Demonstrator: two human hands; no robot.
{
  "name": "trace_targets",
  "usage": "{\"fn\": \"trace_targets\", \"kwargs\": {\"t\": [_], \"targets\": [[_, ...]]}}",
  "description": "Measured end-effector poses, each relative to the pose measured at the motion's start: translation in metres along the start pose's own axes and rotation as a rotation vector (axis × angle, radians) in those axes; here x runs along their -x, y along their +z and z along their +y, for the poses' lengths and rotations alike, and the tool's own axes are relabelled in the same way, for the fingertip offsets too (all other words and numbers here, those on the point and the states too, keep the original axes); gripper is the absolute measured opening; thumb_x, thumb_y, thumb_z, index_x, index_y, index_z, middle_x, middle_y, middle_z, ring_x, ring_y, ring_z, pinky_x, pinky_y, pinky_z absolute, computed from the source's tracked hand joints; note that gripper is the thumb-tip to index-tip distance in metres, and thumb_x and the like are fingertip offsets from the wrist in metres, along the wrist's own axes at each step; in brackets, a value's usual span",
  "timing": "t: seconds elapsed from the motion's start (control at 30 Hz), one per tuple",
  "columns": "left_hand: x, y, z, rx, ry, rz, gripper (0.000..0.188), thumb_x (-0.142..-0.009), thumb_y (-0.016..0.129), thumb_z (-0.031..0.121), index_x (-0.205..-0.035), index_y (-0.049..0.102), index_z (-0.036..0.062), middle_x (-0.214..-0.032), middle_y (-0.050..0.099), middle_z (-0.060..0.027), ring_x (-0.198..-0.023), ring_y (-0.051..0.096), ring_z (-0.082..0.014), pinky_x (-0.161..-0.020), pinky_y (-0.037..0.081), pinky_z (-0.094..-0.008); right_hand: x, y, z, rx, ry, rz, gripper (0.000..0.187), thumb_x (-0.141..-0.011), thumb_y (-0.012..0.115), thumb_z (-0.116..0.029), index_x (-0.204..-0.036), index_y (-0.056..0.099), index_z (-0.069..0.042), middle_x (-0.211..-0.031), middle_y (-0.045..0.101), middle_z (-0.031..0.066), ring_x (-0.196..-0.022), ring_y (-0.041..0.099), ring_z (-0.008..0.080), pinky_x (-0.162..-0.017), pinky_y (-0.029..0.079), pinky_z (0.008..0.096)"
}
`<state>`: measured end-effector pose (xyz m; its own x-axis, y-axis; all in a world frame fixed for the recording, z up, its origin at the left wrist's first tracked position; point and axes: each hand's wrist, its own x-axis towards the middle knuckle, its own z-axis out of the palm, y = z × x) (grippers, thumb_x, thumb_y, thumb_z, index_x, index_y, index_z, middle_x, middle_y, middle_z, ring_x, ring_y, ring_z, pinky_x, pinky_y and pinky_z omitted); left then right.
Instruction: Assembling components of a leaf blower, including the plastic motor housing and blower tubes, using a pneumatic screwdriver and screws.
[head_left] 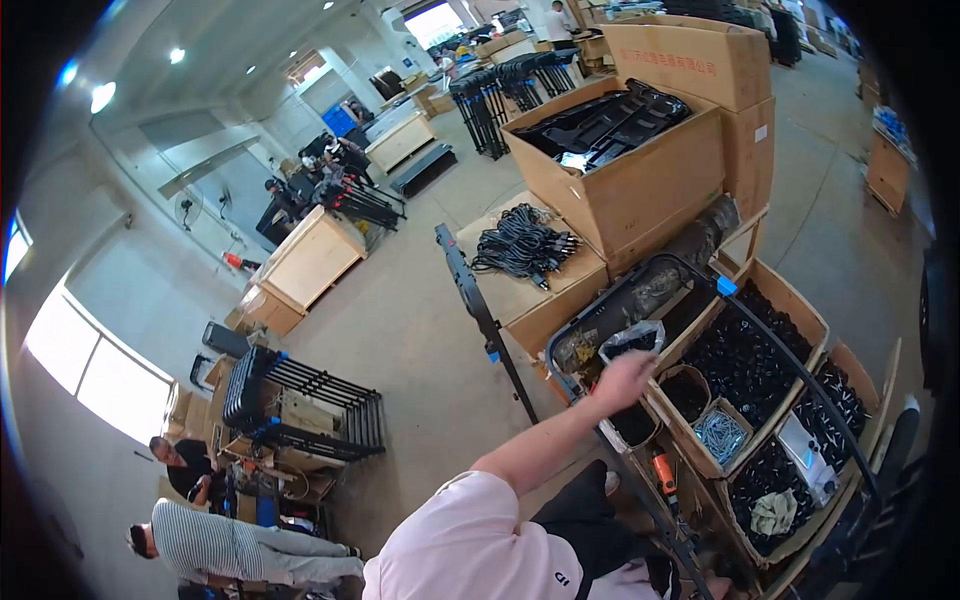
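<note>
My left hand (pixel 626 381) is stretched out over the open parts boxes, just below a clear plastic bag (pixel 634 341) of small dark parts. Its fingers look drawn together; whatever they may hold is too small to make out. A patch of skin at the lower edge, apparently my right hand (pixel 716 587), is beside a black metal frame (pixel 655 507), its fingers hidden. An orange-and-black power screwdriver (pixel 664 473) hangs or stands near the frame. Close by, a carton holds black plastic parts (pixel 745 345) and a small box of silver screws (pixel 720 434).
Black cables (pixel 527 246) lie bundled on a carton, next to a large box (pixel 640 205) of black plastic panels. A white box-shaped item (pixel 802 450) rests among more black parts. Folded black frames (pixel 305 400) stand at left, near two people (pixel 205 535).
</note>
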<state>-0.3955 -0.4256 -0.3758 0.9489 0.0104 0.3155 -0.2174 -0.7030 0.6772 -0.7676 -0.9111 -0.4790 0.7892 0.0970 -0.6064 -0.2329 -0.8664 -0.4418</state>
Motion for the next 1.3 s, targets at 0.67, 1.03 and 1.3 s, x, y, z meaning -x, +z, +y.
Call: {"fn": "trace_targets", "kwargs": {"t": [0.67, 1.03, 1.3], "targets": [[0.082, 0.225, 0.291, 0.621, 0.277, -0.971, 0.034, -0.105, 0.056, 0.032, -0.119, 0.073, 0.0061, -0.109, 0.076, -0.0147, -0.103, 0.074, -0.0318, -0.088, 0.058, -0.0416, 0.151, 0.039, -0.02, -0.573, 0.76, 0.485, 0.04, -0.084, 0.075, -0.036, -0.093, 0.074, 0.002, -0.073, 0.07, 0.0161, -0.069, 0.071, 0.0276, -0.065, 0.055, 0.0432], [0.196, 0.266, 0.452, 1.055, 0.282, -1.644, 0.04, -0.112, 0.055, 0.031, -0.133, 0.064, -0.0012, -0.123, 0.071, -0.0086, -0.115, 0.066, -0.0161, -0.101, 0.052, -0.0324, 0.268, -0.14, -0.087, -0.811, 0.9, 0.773, 0.038, -0.09, 0.065, -0.036, -0.079, 0.068, 0.001, -0.065, 0.067, 0.0101, -0.055, 0.066, 0.019, -0.057, 0.054, 0.0368], [0.251, 0.265, 0.494, 1.007, 0.393, -1.843, 0.051, -0.104, 0.065, 0.049, -0.129, 0.065, 0.0045, -0.114, 0.066, -0.0046, -0.107, 0.059, -0.0148, -0.096, 0.048, -0.0308, 0.234, -0.166, -0.047, -0.659, 0.885, 0.691, 0.043, -0.089, 0.062, -0.038, -0.075, 0.069, 0.002, -0.067, 0.07, 0.0148, -0.065, 0.071, 0.0301, -0.065, 0.056, 0.0436]]}}
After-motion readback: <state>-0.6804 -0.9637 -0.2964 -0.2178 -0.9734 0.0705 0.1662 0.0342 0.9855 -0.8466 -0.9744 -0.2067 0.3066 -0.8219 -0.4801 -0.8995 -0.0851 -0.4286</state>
